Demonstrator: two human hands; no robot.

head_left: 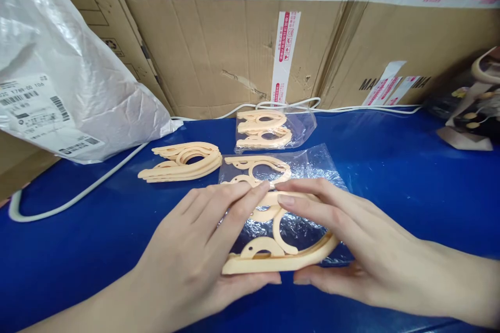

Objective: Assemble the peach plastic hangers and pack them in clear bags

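Both hands hold a cream plastic folding hanger (281, 264) at the front, with its curved pieces folded inward. My left hand (191, 244) grips its left end, fingertips over the far edge and thumb along the near edge. My right hand (359, 242) closes round the curved right end in the same way. Under and behind it lies a clear plastic bag (318, 166) with folded hangers (269, 159) on or in it; I cannot tell which. To the left rests a loose stack of folded hangers (175, 173). Further back, another clear bag (304, 127) contains hangers (261, 127).
Large cardboard boxes (219, 52) with printed tape form a wall behind the blue table (97, 250). A white plastic mailer bag (94, 78) leans at the left. A white cable (89, 192) runs along the table's back and left. An ornament-like object (464, 138) stands at the right.
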